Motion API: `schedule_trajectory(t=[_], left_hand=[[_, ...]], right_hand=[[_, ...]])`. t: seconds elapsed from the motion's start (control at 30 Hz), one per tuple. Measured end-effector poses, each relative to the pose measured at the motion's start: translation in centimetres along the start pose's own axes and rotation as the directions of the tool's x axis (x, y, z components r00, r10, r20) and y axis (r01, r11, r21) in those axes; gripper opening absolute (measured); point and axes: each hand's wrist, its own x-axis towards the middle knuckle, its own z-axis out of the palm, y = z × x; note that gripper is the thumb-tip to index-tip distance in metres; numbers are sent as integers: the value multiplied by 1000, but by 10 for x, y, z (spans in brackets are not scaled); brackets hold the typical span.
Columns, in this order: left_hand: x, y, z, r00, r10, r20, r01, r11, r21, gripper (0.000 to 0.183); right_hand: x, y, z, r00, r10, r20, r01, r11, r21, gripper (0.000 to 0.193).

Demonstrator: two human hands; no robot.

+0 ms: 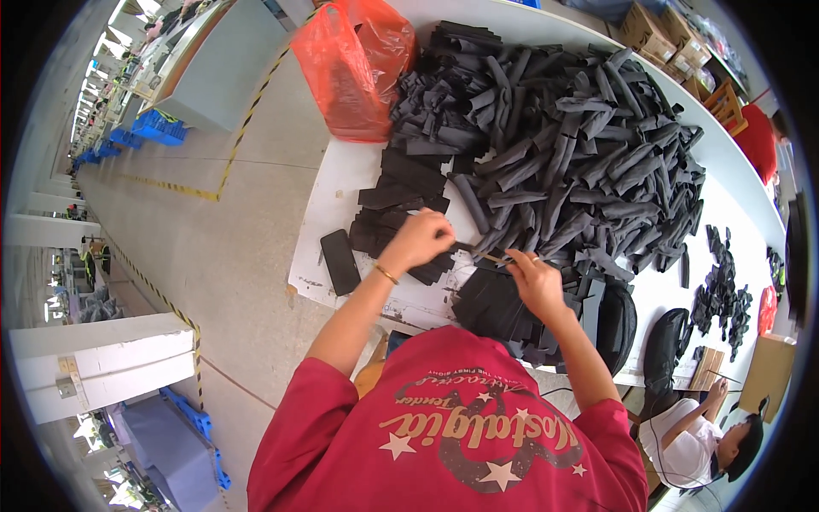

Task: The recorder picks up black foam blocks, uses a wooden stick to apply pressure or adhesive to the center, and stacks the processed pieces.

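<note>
My left hand (pixel 420 239) is closed, its fingertips pinched at the dark end of a narrow piece held across the table's front part. My right hand (pixel 537 283) pinches the other end, a thin light-brown stick (pixel 490 257). The dark part (pixel 463 247) looks like black fabric, though it is too small to tell surely. Flat black fabric pieces (pixel 384 224) lie beside and beneath my left hand. Below my right hand is a fanned stack of black fabric pieces (pixel 490 305). Beyond both hands rises a large heap of rolled black fabric tubes (pixel 589 162).
A black phone (pixel 339 262) lies at the white table's (pixel 328 192) left edge. At the far left corner stands a red plastic bag (pixel 354 77). Black padded items (pixel 616 328) sit right of me. Another person (pixel 691 439) works at the right, near a cardboard box (pixel 768 375).
</note>
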Motion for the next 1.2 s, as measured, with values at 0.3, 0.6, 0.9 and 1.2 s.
schedule_trajectory(t=[0.3,0.6,0.9,1.2], left_hand=[[-37,40,35,707,-462,-536,-331,453,-828,30],[-28,51,65,700,-706,-104,-243,-100,-965,24],[-18,42,65,573,-797,-189,-274,31,-961,22],[-8,38,54,593,-781,-197,-287,23,-958,23]], right_hand=[[-12,-40,53,924,268,273,-382,684,621,14],[-12,-81,69,948,314,-45,-256,842,474,7],[-55,-72,25,866,378,328,-493,756,431,13],[-86,-80,-2,895,364,259,-443,798,409,12]])
